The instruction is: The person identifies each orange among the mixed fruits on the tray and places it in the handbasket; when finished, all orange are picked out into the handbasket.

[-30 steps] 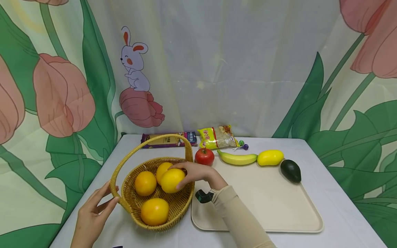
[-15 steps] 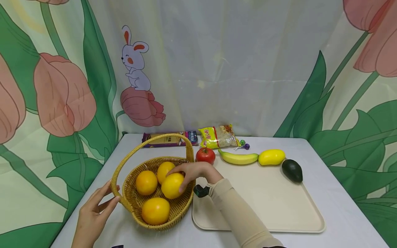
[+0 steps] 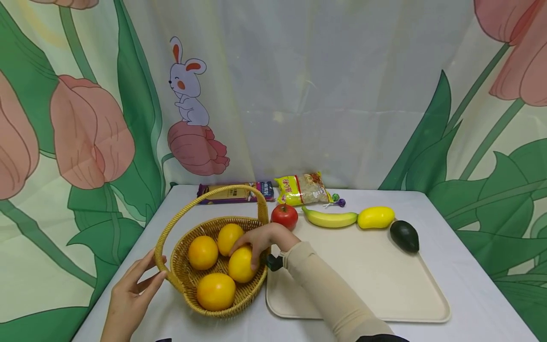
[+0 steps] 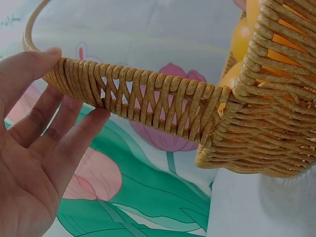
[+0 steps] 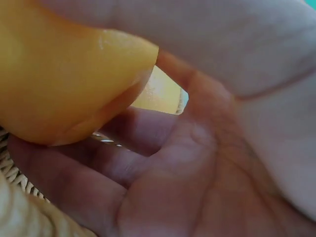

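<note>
A woven wicker basket (image 3: 179, 289) with a tall arched handle (image 3: 159, 244) stands on the left of the table. My left hand (image 3: 130, 294) pinches that handle low on its left side; the left wrist view shows thumb and fingers on the weave. Inside the basket, my right hand (image 3: 267, 237) grips a round yellow-orange fruit (image 3: 241, 266), fingers and thumb curled round it. Three similar fruits lie in the basket too: one at the left (image 3: 202, 252), one behind (image 3: 230, 238), one in front (image 3: 216, 291). Whether the gripped fruit touches the basket floor is hidden.
Right of the basket lies a beige tray (image 3: 363, 280). Along its back edge are a tomato (image 3: 284, 216), a banana (image 3: 330, 218), a yellow mango (image 3: 376, 217) and a dark avocado (image 3: 404, 236). Farther back lie a purple packet (image 3: 235, 193), a yellow bag (image 3: 302, 189) and lollipops (image 3: 339, 201).
My right hand has moved the gripped fruit toward me and slightly right, lower in the basket. My left hand stays on the handle.
</note>
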